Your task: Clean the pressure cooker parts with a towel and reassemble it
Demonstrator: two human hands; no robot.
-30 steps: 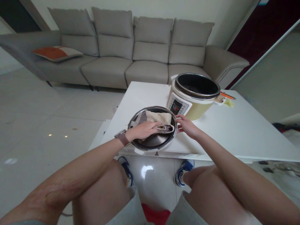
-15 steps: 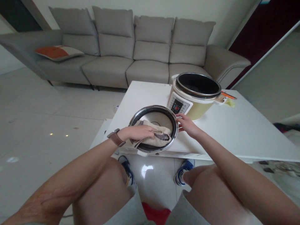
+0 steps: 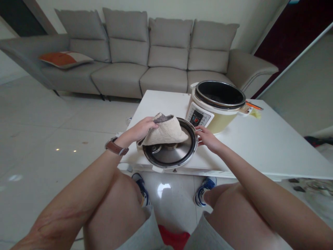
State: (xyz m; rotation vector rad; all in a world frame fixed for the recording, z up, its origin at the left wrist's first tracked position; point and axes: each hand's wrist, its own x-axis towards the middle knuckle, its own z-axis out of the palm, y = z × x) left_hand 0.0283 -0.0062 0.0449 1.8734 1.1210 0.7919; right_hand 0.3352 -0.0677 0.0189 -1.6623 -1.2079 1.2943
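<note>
A round pressure cooker lid (image 3: 179,154) lies upturned near the front edge of the white table, its metal inner face and black sealing ring showing. My left hand (image 3: 144,128) grips a beige and grey cloth (image 3: 168,131), which is bunched over the lid's upper left part and hides some of it. On the lid's right rim my right hand (image 3: 205,138) is closed, thumb and fingers pinching the edge. Just behind stands the electric pressure cooker (image 3: 214,119), its dark pot uncovered and a control panel on its front.
The white table (image 3: 257,146) stretches off to the right. An orange-handled item (image 3: 253,105) and something yellow (image 3: 256,114) lie behind the cooker's right side. A grey sofa (image 3: 166,78) with an orange and white cushion (image 3: 63,59) stands beyond. My knees are close below the table edge.
My left hand has moved left and up, drawing the cloth off the lid's lower part and lifting it partly. My right hand stays on the rim, and the lid has not visibly moved.
</note>
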